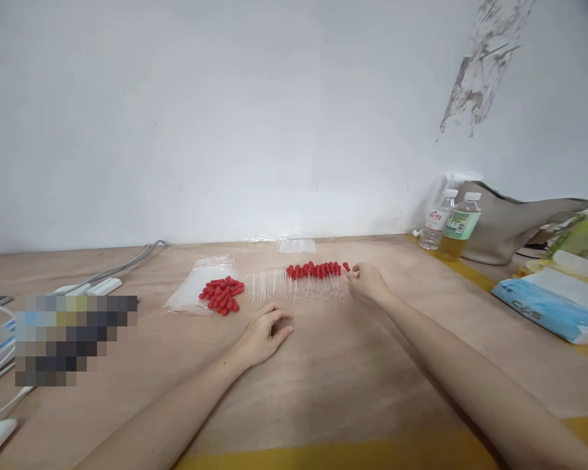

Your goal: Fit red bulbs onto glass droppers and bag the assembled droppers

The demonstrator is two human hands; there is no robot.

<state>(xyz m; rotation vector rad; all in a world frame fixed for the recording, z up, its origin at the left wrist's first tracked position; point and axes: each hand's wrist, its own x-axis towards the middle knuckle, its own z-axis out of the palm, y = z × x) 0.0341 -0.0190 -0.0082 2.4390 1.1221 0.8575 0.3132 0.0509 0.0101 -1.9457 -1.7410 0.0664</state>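
At the right end of a row of red-capped glass droppers (313, 271), my right hand (368, 284) pinches one dropper (346, 266), its red rubber bulb showing past the fingertips. The fingers hide most of its tube. My left hand (266, 333) rests on the table in front of the row, fingers loosely curled and apart, holding nothing. Several bare glass tubes (264, 285) lie side by side to the left of the capped ones. Further left is a pile of loose red rubber bulbs (221, 295), partly over a stack of clear zip bags (192, 287).
A small white packet (296, 246) lies by the wall. Two drink bottles, one clear (434, 225) and one with yellow liquid (458, 228), stand at the back right near a grey-brown container (500, 225). A blue tissue pack (549, 307) lies right. Cables (122, 264) run at left.
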